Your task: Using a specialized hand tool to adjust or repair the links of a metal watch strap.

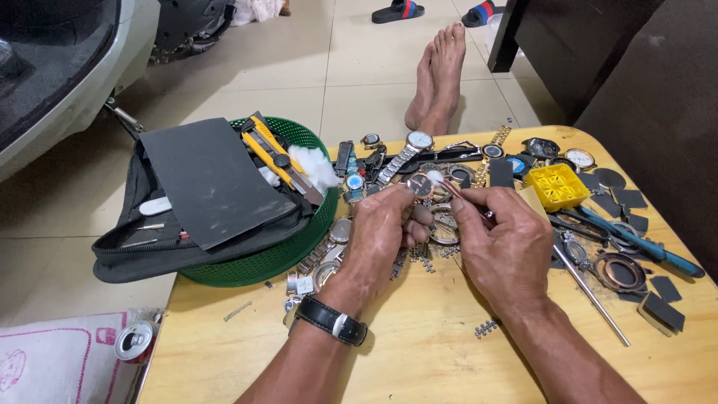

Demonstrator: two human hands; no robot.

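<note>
The forearms come in from the bottom edge over the yellow wooden worktop (419, 359), the left wrist wearing a black-strapped watch (331, 320). The left hand (381, 236) pinches a rose-coloured watch case (420, 185) above the worktop's middle. Just beside it, the right hand (502, 241) is closed on a thin cotton-tipped stick (447, 187), its white tip touching the case. A yellow plastic tray (556, 185) sits further right.
</note>
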